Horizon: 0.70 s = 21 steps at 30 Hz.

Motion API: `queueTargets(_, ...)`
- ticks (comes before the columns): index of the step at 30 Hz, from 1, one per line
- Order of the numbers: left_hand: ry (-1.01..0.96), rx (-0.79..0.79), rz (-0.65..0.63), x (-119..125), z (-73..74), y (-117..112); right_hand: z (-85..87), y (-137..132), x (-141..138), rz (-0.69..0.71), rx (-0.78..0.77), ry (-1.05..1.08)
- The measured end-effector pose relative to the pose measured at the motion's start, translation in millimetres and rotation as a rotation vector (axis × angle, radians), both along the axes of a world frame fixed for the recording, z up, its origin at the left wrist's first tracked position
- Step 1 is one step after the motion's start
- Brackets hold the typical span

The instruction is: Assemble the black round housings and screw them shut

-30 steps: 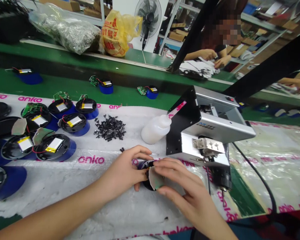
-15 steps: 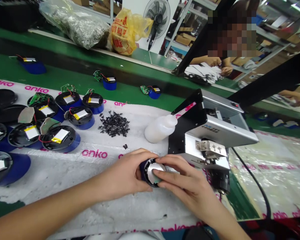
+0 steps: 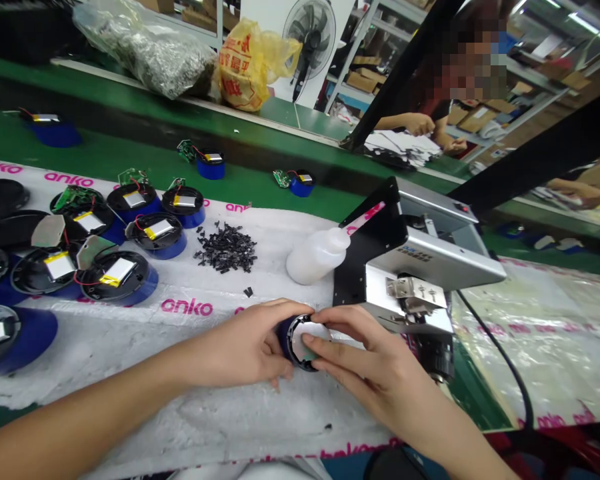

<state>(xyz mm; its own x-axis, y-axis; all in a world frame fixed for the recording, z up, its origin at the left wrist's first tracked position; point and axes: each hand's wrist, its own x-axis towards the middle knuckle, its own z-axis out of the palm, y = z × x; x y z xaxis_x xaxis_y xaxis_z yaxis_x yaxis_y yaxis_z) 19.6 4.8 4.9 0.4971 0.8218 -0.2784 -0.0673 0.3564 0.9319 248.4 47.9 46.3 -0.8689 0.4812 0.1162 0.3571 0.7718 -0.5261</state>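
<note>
A round blue housing (image 3: 286,339) with a black inner rim stands tilted on the sheet between my hands. My left hand (image 3: 253,343) grips it from the left, the thumb at its near side. Inside its opening lies a pale circuit board (image 3: 300,341). The fingers of my right hand (image 3: 365,353) press on this board and its edge. To the left are several similar blue housings (image 3: 173,247) with batteries and wires. Just beyond my hands is a pile of small black parts (image 3: 226,247).
A white squeeze bottle (image 3: 317,257) stands beyond my hands, beside a silver and black machine (image 3: 420,250) with a black cable (image 3: 500,353). More housings (image 3: 211,167) sit on the green conveyor belt (image 3: 145,150). A co-worker's hands (image 3: 420,125) are across the line.
The left hand's thumb and fingers have shifted on the housing. My right fingers stay on the board. The whole view has moved slightly.
</note>
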Motion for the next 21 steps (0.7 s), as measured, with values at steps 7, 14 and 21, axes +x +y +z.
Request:
queueTargets(7, -0.108, -0.152, -0.003, 3.2, 2.3, 3.9, 1.8, -8.6, -2.5, -0.048, 0.073, -0.007)
queueTargets(14, -0.137, -0.238, 0.044, 7.3, 4.9, 5.4, -5.5, -9.4, -6.5, -0.106, 0.082, 0.110)
queueTargets(21, -0.011, -0.127, 0.103, 13.7, 3.8, -1.9, -9.0, -11.0, -6.7, -0.111, 0.085, 0.124)
